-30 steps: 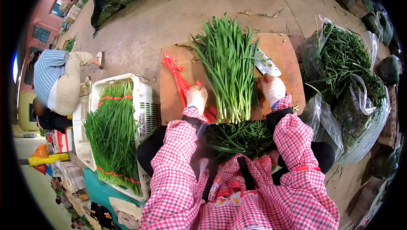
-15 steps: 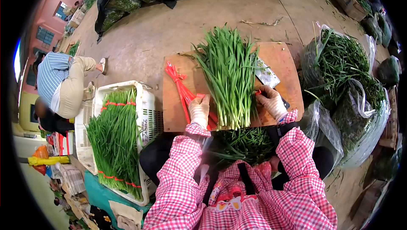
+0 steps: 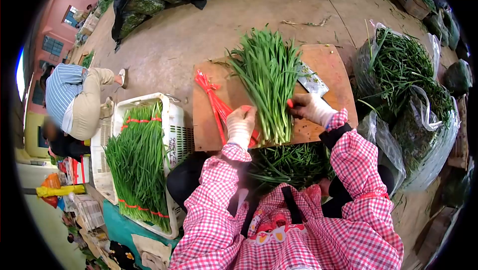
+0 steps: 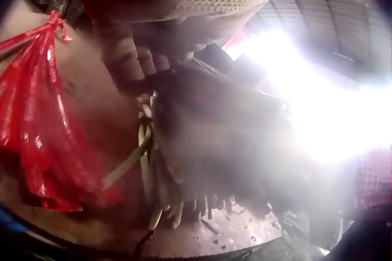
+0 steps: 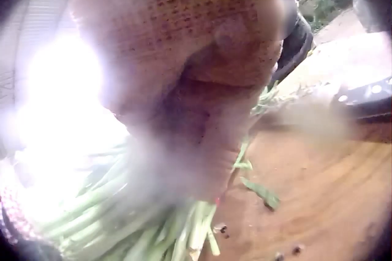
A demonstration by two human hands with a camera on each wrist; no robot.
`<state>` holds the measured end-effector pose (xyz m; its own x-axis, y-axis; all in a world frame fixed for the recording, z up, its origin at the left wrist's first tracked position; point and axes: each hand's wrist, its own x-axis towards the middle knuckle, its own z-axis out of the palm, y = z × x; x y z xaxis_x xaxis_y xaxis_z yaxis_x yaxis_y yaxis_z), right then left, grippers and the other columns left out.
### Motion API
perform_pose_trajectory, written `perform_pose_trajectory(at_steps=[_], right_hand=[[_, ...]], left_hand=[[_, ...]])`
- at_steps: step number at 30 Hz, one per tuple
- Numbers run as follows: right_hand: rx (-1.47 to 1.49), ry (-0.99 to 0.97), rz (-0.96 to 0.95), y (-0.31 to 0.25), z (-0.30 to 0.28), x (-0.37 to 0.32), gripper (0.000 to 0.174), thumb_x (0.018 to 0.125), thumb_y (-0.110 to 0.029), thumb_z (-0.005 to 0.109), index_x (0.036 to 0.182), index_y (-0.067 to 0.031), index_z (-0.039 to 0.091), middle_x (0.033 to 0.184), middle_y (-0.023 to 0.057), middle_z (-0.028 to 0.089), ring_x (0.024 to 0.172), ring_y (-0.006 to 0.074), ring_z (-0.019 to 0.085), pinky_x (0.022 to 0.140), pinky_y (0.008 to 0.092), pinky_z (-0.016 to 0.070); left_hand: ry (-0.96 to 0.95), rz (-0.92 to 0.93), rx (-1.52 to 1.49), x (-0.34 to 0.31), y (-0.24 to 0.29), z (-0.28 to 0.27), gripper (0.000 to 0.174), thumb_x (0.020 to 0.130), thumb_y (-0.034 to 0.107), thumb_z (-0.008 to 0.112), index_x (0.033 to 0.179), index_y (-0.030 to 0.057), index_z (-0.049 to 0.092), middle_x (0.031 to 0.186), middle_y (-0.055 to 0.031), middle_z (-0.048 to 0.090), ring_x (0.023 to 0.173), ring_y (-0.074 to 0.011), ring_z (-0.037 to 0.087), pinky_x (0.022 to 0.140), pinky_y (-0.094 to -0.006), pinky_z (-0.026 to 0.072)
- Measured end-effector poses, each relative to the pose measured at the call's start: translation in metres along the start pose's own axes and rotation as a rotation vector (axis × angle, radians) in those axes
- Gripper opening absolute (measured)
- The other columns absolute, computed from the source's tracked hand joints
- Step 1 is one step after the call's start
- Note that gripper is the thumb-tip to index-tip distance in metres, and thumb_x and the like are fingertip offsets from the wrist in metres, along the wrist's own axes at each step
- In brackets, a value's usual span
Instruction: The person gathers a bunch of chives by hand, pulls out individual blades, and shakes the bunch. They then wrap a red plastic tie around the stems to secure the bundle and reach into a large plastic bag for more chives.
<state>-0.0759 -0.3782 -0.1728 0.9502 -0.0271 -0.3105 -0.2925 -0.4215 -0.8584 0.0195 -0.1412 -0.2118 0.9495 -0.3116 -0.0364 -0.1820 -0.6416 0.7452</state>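
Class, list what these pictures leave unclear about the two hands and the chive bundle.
Left wrist view: glare and blur hide how the left hand meets the chive bundle.
Right wrist view: blur hides fingertips of the right hand.
Head view: that hand covers the cleaver handle.

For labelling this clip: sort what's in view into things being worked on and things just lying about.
In hand: chive bundle, gripped by left hand and right hand; wooden board under it.
Lying about: cleaver, red ties, white crate of tied chives, bags of greens.
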Motion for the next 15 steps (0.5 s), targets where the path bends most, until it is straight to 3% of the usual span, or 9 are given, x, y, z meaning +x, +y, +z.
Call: perform_pose_trajectory(at_steps=[2,4,6,7,8,9,12,13,15], right_hand=[[-0.176,-0.005,-0.121,-0.007,0.003,0.012,0.025,0.084,-0.015,0.066,0.107,-0.0076,0.067,0.087,0.0158,0.069,0.079,0.0293,0.067,0.073,0.0372,0.0511],[-0.274,-0.046,-0.141,-0.016,0.006,0.019,0.027,0.081,-0.014,0.065,0.107,-0.0078,0.067,0.09,0.0166,0.069,0.084,0.0335,0.066,0.075,0.0391,0.0512],[-0.274,-0.022,-0.224,-0.008,0.01,0.025,0.025,0.078,-0.012,0.064,0.102,-0.009,0.069,0.086,0.0163,0.068,0.082,0.0341,0.066,0.073,0.0401,0.0515],[-0.271,-0.006,-0.249,-0.004,0.012,0.027,0.023,0.078,-0.013,0.064,0.1,-0.0087,0.069,0.085,0.0163,0.068,0.08,0.0342,0.066,0.073,0.0401,0.0515],[-0.266,0.011,-0.273,0.0,0.015,0.027,0.021,0.078,-0.013,0.064,0.098,-0.0085,0.069,0.084,0.0162,0.068,0.079,0.0343,0.066,0.072,0.0402,0.0515],[-0.264,-0.03,-0.158,-0.012,0.012,0.021,0.02,0.078,-0.013,0.063,0.097,-0.0074,0.069,0.084,0.0159,0.068,0.079,0.0336,0.066,0.073,0.0402,0.0518],[-0.299,0.077,-0.218,-0.007,0.011,0.019,0.02,0.079,-0.016,0.062,0.097,-0.0086,0.069,0.083,0.016,0.068,0.081,0.0326,0.067,0.074,0.0411,0.052],[-0.31,0.086,-0.254,-0.002,0.011,0.019,0.022,0.08,-0.016,0.063,0.1,-0.0081,0.068,0.084,0.0151,0.068,0.08,0.0319,0.067,0.073,0.0406,0.0517],[-0.3,0.129,-0.267,0.005,0.002,0.011,0.024,0.081,-0.017,0.064,0.104,-0.0077,0.066,0.087,0.0143,0.068,0.08,0.0311,0.066,0.073,0.0403,0.0516]], left_hand=[[0.01,0.155,0.142,0.007,0.018,0.0,0.023,0.085,0.027,0.063,0.085,0.0065,0.071,0.074,-0.0168,0.067,0.071,-0.0308,0.066,0.067,-0.0386,0.0499],[-0.047,0.137,0.272,0.014,0.032,-0.003,0.024,0.084,0.03,0.063,0.085,0.0075,0.071,0.079,-0.0191,0.066,0.078,-0.036,0.065,0.07,-0.0419,0.0499],[-0.108,0.104,0.325,0.02,0.035,-0.002,0.025,0.083,0.031,0.064,0.085,0.0075,0.071,0.079,-0.0193,0.066,0.078,-0.0364,0.065,0.071,-0.0419,0.05],[-0.215,0.021,0.314,0.021,0.038,-0.004,0.034,0.087,0.035,0.058,0.096,0.0046,0.07,0.092,-0.0238,0.066,0.093,-0.0385,0.063,0.084,-0.0459,0.0489],[-0.193,0.022,0.313,0.023,0.034,-0.004,0.034,0.086,0.034,0.058,0.094,0.0036,0.07,0.091,-0.0241,0.066,0.092,-0.0389,0.063,0.083,-0.0461,0.0489],[-0.175,0.025,0.314,0.025,0.025,-0.002,0.034,0.086,0.033,0.058,0.093,0.0026,0.07,0.091,-0.0244,0.066,0.092,-0.0394,0.063,0.083,-0.0464,0.0488],[-0.129,-0.051,0.164,0.034,-0.005,0.002,0.036,0.082,0.031,0.059,0.082,-0.0035,0.068,0.082,-0.0271,0.064,0.08,-0.0431,0.063,0.076,-0.0462,0.0493],[-0.068,-0.011,0.18,0.036,-0.021,0.003,0.034,0.082,0.031,0.061,0.08,-0.0025,0.068,0.073,-0.0241,0.064,0.068,-0.0366,0.064,0.069,-0.0435,0.0497],[-0.143,-0.288,-0.388,0.031,-0.031,-0.001,0.02,0.087,0.022,0.062,0.082,0.0039,0.07,0.074,-0.0091,0.069,0.062,-0.0181,0.063,0.054,-0.0338,0.0477]])
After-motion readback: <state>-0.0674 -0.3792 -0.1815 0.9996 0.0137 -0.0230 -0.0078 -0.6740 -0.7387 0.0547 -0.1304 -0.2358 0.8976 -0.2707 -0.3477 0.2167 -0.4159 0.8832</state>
